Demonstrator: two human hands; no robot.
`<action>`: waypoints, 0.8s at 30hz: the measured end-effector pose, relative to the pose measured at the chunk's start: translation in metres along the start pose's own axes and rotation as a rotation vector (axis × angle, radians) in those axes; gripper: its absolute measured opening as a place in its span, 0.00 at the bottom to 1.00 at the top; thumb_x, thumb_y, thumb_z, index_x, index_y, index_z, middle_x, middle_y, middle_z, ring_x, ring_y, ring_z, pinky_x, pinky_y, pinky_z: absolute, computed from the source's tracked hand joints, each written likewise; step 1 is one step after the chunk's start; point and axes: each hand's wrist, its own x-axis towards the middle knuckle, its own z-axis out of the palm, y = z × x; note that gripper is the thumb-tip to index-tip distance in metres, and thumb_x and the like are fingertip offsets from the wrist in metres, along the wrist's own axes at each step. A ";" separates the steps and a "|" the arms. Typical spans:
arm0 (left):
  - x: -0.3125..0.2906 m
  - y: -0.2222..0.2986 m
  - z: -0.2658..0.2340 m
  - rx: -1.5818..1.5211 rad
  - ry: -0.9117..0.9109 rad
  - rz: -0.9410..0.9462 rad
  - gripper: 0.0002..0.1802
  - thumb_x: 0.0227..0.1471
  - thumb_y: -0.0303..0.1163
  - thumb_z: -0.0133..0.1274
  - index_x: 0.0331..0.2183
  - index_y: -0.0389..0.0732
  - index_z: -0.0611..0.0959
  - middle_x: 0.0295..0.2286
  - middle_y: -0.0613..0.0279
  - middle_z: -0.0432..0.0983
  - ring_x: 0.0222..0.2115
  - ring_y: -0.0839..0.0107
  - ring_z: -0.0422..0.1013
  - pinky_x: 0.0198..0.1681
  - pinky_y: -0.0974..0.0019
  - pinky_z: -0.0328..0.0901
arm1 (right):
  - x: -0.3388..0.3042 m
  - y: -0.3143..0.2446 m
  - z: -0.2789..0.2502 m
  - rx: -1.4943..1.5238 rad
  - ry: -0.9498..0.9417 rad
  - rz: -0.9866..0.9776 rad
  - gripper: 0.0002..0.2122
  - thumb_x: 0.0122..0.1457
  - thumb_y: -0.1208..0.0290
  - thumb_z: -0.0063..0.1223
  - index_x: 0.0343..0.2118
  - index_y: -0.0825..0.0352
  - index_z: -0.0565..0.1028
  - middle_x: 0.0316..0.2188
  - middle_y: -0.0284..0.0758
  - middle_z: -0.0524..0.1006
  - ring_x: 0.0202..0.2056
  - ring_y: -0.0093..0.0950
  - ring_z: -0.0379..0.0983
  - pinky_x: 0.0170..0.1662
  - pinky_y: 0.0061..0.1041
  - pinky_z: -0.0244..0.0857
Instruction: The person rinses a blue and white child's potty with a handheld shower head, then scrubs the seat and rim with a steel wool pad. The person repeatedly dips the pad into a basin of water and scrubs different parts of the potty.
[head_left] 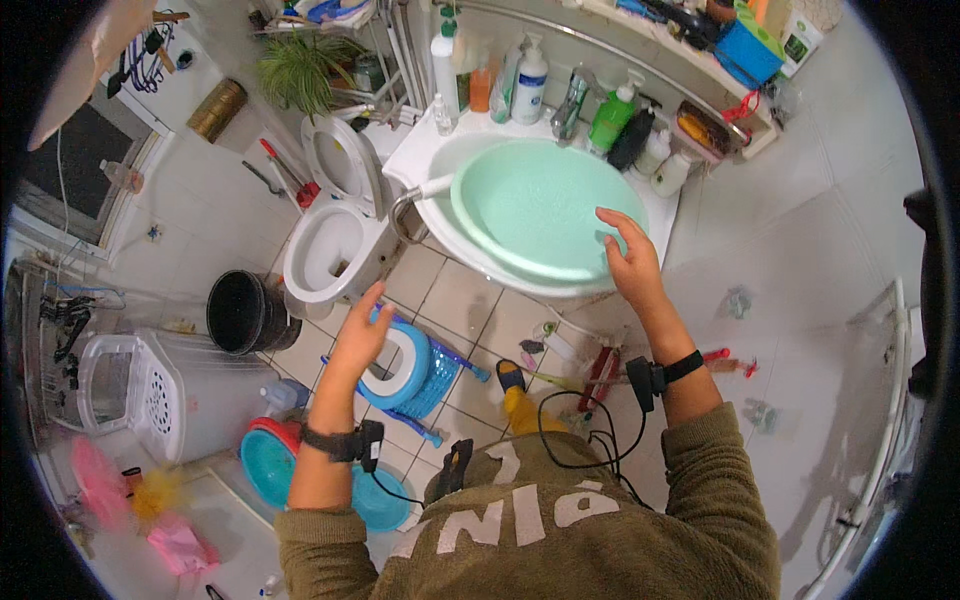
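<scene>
A pale green plastic basin (550,205) sits in the white sink (440,155), and water seems to lie in it. My right hand (635,262) hovers by the basin's right rim, fingers apart and holding nothing; whether it touches the rim I cannot tell. Lower on the left, my left hand (360,338) is held up in the air with thumb and fingers apart, above a blue child's potty seat (427,355) with a white ring. A curved metal hose (403,215) with a white end rests at the basin's left side. The metal faucet (572,103) stands behind the basin.
Along the sink's back stand a white pump bottle (529,82), a green pump bottle (612,117) and other bottles. Left are an open toilet (328,245), a black bucket (245,312) and a white laundry hamper (200,390). Turquoise basins (378,500) lie near my left forearm.
</scene>
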 end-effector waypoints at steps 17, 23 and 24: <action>-0.490 -0.369 0.027 -0.240 0.063 -1.258 0.28 0.60 0.47 0.47 0.52 0.34 0.75 0.50 0.51 0.73 0.50 0.58 0.67 0.56 0.57 0.58 | -0.337 0.224 0.313 -0.212 -0.733 0.709 0.30 0.55 0.77 0.54 0.62 0.60 0.60 0.52 0.43 0.71 0.50 0.39 0.72 0.52 0.34 0.67; -0.563 -0.386 0.099 -0.440 0.061 -1.612 0.30 0.59 0.49 0.46 0.57 0.40 0.69 0.55 0.56 0.67 0.56 0.60 0.60 0.60 0.52 0.51 | -0.444 0.401 0.441 -0.308 -0.821 0.741 0.42 0.51 0.68 0.60 0.66 0.66 0.48 0.55 0.53 0.68 0.54 0.46 0.68 0.56 0.38 0.63; -0.567 -0.390 0.108 -0.455 0.046 -1.631 0.31 0.59 0.50 0.46 0.58 0.41 0.68 0.56 0.57 0.66 0.57 0.61 0.59 0.60 0.52 0.49 | -0.449 0.421 0.459 -0.344 -0.863 0.830 0.44 0.50 0.67 0.60 0.66 0.66 0.45 0.56 0.54 0.66 0.54 0.42 0.69 0.57 0.37 0.63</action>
